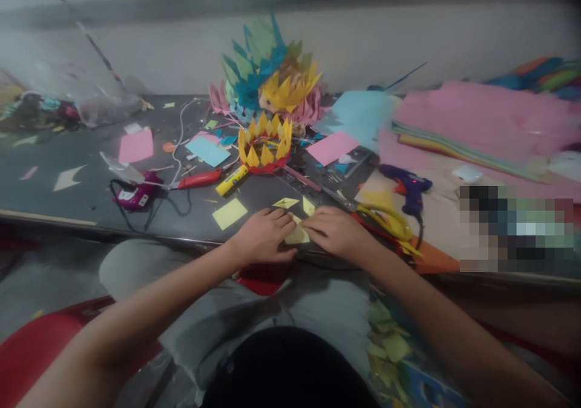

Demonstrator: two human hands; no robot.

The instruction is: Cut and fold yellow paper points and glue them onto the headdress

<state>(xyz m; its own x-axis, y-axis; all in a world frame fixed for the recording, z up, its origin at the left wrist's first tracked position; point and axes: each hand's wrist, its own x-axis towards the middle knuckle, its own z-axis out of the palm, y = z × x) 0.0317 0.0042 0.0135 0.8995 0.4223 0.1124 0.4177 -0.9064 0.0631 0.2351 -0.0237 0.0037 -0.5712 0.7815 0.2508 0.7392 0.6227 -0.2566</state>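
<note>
left: loose yellow sheet (pixel 230 213) flat on the tabletop (pixel 91 205). next, left hand (pixel 265 235), palm down; whether its grip is clamped or only pressing, cannot tell. middle: yellow paper (pixel 297 235), partly covered, between both hands near the tabletop's front edge; folded yellow piece (pixel 285 203) just beyond. right hand (pixel 336 229): fingers close together at the paper's right side; pinched or not, cannot tell. for a crisp crease, probably best: left anchors, right squares edges, then presses firmly along.

A plastic bag (pixel 109 108) lies at left rear; a purple socket block (pixel 140 192) nearer; a red seat (pixel 39 356) below.
</note>
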